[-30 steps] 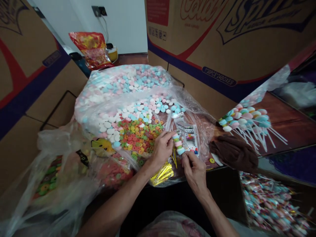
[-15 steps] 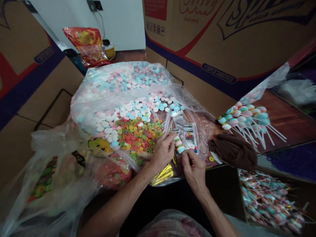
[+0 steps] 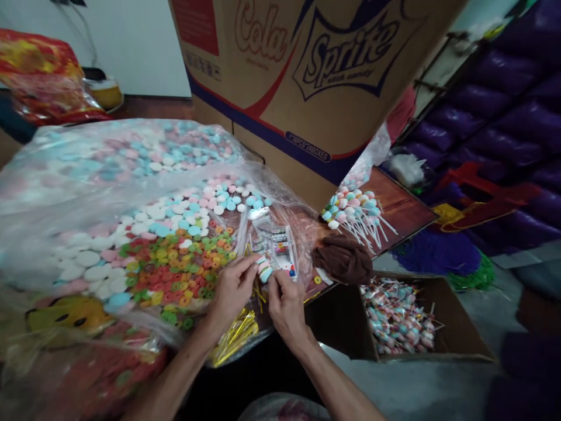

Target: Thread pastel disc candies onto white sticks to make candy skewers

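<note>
In the head view a candy skewer (image 3: pixel 265 269), a short row of pale blue, white and darker discs, sits between my two hands. My left hand (image 3: pixel 233 286) pinches its upper-left end. The fingertips of my right hand (image 3: pixel 287 301) close on the lower-right end; any stick inside is hidden. Loose ring candies (image 3: pixel 179 263) in red, orange, yellow and green lie left of my left hand. Beyond them are pastel tablet candies (image 3: pixel 175 207) on clear plastic. Under my wrists are yellow twist ties (image 3: pixel 235 334), and small printed packets (image 3: pixel 280 248) lie just past my fingers.
Finished-looking candy sticks (image 3: pixel 357 210) are piled at the right beside a brown cloth (image 3: pixel 342 258). An open carton (image 3: pixel 458 327) of wrapped candy sticks stands below the table edge. A large cardboard box (image 3: pixel 263 126) rises behind; a red snack bag (image 3: pixel 44 76) is at far left.
The camera has turned to the right, so the table contents sit farther left and more of the carton and floor shows. Both hands still hold the candy skewer.
</note>
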{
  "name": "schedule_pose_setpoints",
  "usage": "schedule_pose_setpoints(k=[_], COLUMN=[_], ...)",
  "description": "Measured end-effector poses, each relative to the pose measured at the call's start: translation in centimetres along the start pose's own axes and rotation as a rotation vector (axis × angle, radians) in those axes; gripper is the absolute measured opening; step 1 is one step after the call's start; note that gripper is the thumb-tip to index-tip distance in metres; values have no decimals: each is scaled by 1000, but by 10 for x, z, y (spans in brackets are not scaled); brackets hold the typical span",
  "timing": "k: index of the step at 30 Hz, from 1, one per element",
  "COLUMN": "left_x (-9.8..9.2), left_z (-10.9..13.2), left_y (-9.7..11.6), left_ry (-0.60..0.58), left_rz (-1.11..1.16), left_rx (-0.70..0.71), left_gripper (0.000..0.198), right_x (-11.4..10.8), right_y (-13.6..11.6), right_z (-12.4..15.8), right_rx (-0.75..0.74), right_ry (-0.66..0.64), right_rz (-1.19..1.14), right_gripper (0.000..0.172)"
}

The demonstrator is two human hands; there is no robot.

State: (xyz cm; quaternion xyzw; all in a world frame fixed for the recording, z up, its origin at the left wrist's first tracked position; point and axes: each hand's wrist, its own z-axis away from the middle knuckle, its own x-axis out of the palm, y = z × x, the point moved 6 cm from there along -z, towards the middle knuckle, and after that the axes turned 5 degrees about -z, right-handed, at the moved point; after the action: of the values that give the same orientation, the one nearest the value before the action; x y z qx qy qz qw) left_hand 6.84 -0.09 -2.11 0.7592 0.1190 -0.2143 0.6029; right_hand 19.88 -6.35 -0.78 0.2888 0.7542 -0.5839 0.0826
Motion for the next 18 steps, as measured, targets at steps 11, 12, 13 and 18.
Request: schedule_pose_setpoints(k=[11, 12, 13, 18], left_x=[-16, -16, -15, -13], left_z=[-7, -7, -6, -6], left_y=[-1, -4, -6, -14], left_ry=[112, 108, 105, 146], left_rz=[237, 252, 263, 245], left_rx=[-172, -204, -233, -191], left_gripper=[43, 49, 53, 41], right_x=[-32, -47, -64, -164], right_y=[-19, -20, -20, 9], right_z=[-17, -21, -27, -74], right_rx=[-147, -169, -184, -109], right_ry=[-161, -140, -108, 352], right_rz=[94, 112, 132, 400], right_gripper=[25, 26, 26, 26])
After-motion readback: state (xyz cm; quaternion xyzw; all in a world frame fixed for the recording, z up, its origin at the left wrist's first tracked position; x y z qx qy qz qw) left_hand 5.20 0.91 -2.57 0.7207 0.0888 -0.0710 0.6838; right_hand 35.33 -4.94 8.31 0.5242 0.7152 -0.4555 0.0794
